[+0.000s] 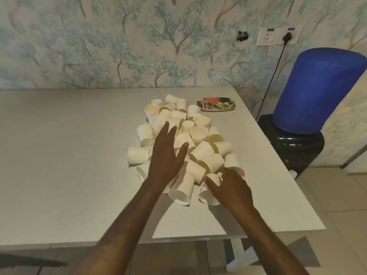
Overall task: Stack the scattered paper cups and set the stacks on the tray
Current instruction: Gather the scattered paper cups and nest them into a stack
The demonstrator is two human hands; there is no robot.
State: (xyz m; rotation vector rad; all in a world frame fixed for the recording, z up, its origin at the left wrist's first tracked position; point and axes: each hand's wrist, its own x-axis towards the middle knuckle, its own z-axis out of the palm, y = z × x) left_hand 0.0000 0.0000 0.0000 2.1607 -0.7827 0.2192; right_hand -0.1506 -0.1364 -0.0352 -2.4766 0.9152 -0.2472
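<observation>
The left hand (165,155) hovers flat over the middle of the heap, fingers straight and spread, holding nothing. The right hand (231,188) lies at the heap's near end, fingers loosely extended onto a tipped cup (208,195) without curling round it. The paper cups (198,133), plain cream-white, lie jumbled toward the table's (69,155) right side, most toppled, a few upright. Bare tabletop runs wide to the left edge and to the near edge. The patterned tray (216,105) sits near the far right corner, just beyond the heap.
</observation>
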